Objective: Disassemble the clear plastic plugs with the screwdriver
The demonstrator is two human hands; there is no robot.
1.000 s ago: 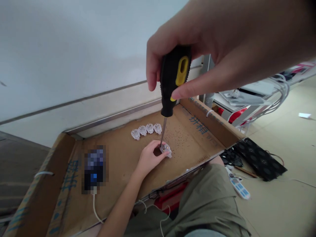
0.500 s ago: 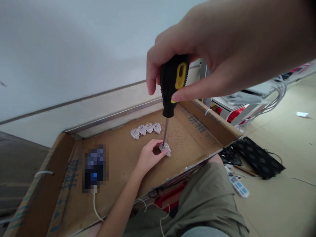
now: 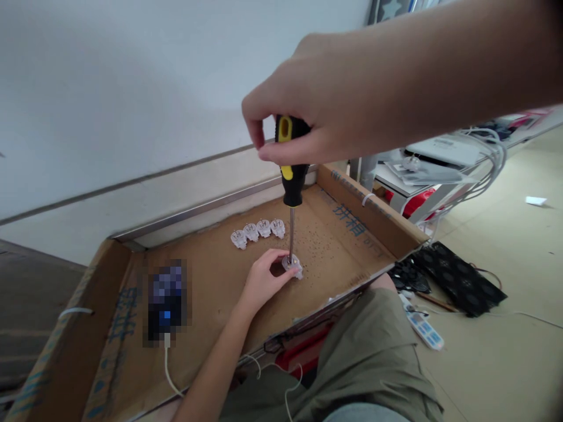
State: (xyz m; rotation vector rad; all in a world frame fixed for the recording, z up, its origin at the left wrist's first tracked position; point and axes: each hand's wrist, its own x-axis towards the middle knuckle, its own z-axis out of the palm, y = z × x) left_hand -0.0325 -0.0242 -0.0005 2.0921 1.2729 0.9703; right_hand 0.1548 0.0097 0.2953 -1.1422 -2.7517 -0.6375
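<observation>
My right hand [image 3: 325,108] grips the black and yellow handle of a screwdriver [image 3: 290,176] held upright, its metal tip down on a small clear plastic plug part [image 3: 294,265]. My left hand [image 3: 264,278] pinches that part against the floor of a flat cardboard tray [image 3: 211,293]. A row of several similar clear plug parts [image 3: 258,231] lies just behind it on the cardboard.
A blurred dark device [image 3: 166,302] with a white cable lies at the tray's left. Small screws are scattered right of the part. On the floor to the right sit black fan grilles [image 3: 457,278], a power strip [image 3: 422,328] and a low rack with white cables [image 3: 444,170].
My right hand has turned on the screwdriver handle and shifted left, bringing the shaft upright. My left hand stays on the plug part.
</observation>
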